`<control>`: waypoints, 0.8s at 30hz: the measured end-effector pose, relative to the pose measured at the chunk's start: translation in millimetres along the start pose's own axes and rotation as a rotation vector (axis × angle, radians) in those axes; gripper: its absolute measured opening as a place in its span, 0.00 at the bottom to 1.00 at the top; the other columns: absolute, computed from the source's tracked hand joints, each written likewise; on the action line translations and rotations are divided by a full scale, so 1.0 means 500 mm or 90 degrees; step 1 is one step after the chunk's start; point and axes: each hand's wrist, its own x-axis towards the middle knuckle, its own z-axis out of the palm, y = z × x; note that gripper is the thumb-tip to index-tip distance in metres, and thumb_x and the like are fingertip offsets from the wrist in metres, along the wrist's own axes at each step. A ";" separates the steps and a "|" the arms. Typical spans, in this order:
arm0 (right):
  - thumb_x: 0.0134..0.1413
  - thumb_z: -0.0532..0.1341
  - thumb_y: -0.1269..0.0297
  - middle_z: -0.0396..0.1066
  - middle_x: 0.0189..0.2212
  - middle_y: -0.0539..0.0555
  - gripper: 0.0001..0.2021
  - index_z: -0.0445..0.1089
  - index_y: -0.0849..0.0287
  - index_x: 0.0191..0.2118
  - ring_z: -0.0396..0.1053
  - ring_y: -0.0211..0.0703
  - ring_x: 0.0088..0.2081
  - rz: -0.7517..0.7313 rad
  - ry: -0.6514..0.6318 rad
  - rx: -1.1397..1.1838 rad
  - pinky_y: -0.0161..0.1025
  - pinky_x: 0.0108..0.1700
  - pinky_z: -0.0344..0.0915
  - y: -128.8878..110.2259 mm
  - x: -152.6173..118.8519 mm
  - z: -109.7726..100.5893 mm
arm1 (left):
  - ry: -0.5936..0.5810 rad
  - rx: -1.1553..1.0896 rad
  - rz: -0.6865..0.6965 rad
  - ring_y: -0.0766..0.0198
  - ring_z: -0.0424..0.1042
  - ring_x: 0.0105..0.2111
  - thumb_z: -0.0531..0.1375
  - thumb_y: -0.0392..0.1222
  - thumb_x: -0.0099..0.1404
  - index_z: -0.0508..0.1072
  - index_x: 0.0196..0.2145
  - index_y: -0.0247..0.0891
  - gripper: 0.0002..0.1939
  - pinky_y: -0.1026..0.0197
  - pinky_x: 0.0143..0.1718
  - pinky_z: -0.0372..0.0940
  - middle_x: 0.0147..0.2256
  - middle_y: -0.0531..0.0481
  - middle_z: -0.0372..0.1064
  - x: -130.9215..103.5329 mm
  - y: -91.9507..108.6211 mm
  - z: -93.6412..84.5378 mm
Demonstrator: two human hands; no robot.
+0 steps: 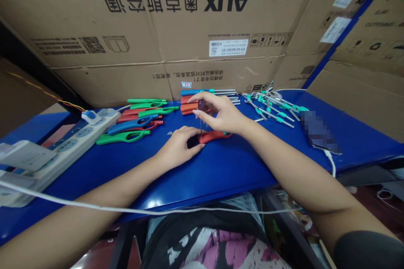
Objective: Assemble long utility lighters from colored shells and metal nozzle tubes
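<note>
On the blue table, a red plastic handle (214,135) lies flat in front of me. My left hand (179,146) grips its left end between thumb and fingers. Above it my right hand (221,113) is closed on a dark-handled screwdriver (201,107), held upright with its thin shaft pointing down at the handle's left end. Whether the tip sits in a hole is too small to tell. Behind my right hand lie orange and red handles (188,108) and a blue one (191,92) with metal rods.
Green, red and blue casings (124,136) lie at the left beside a white power strip (75,143). Metal rods with teal parts (274,109) are piled at the right, near a phone (318,132) on a cable. Cardboard (158,50) stands behind; a white cable (142,210) crosses in front.
</note>
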 end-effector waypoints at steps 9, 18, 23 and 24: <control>0.63 0.57 0.64 0.70 0.32 0.50 0.13 0.66 0.62 0.51 0.67 0.35 0.31 -0.009 -0.008 -0.014 0.33 0.34 0.64 0.001 -0.002 0.000 | -0.003 0.011 0.009 0.55 0.73 0.45 0.62 0.39 0.64 0.75 0.48 0.38 0.14 0.53 0.49 0.66 0.44 0.47 0.76 -0.001 -0.002 0.001; 0.64 0.57 0.63 0.70 0.32 0.50 0.13 0.66 0.61 0.51 0.68 0.35 0.31 -0.016 -0.008 -0.006 0.34 0.34 0.65 0.002 -0.003 0.000 | -0.004 0.011 0.005 0.55 0.72 0.46 0.62 0.40 0.64 0.75 0.48 0.38 0.14 0.52 0.50 0.66 0.45 0.47 0.76 -0.001 0.001 0.000; 0.63 0.58 0.64 0.72 0.35 0.51 0.12 0.67 0.61 0.50 0.70 0.34 0.32 -0.027 -0.007 0.002 0.33 0.35 0.66 -0.002 -0.003 0.000 | -0.006 0.010 -0.001 0.54 0.72 0.47 0.62 0.40 0.64 0.75 0.48 0.38 0.14 0.51 0.51 0.66 0.45 0.46 0.76 -0.001 0.002 0.000; 0.63 0.58 0.65 0.72 0.36 0.51 0.12 0.67 0.61 0.50 0.70 0.34 0.32 -0.032 -0.007 0.003 0.33 0.35 0.66 -0.003 -0.003 0.000 | -0.007 0.010 -0.002 0.54 0.72 0.47 0.62 0.40 0.64 0.75 0.48 0.38 0.14 0.51 0.51 0.66 0.45 0.46 0.76 -0.001 0.002 0.000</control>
